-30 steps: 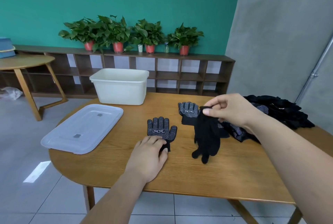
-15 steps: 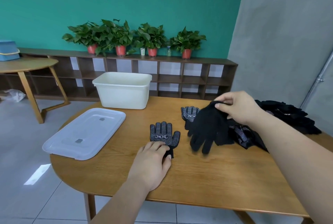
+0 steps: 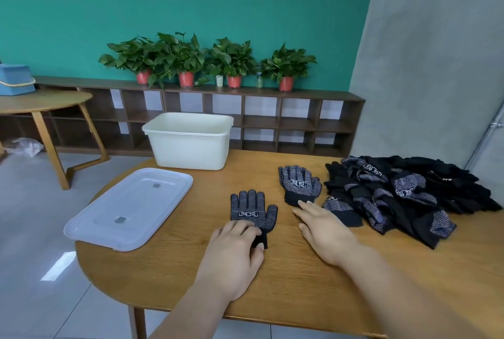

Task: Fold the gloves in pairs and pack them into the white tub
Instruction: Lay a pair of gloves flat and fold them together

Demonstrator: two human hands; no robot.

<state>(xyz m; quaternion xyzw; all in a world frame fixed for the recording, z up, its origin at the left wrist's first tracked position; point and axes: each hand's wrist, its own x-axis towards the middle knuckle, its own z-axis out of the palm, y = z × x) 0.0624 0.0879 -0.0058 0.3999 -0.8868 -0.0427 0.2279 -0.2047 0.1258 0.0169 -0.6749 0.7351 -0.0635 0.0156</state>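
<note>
Right now the left hand (image 3: 234, 254) lies on the cuff of one dotted glove (image 3: 252, 209) near the middle of the table (image 3: 300, 289), its grip apart, fingers pressing rather than clasping. The right hand (image 3: 324, 232) is also spread, grip apart, with a fingertip touching the cuff of a second glove (image 3: 298, 184) just beside the first, toward the right edge. The step looks like pairing these two: slide the second glove over, lay it on the first with fingers and cuffs matched, pin the cuff with the left palm so nothing skews, then fold. The glove pile (image 3: 409, 191) sits at the right edge, the white tub (image 3: 188, 145) at the far edge, its lid (image 3: 128, 205) by the left edge
</note>
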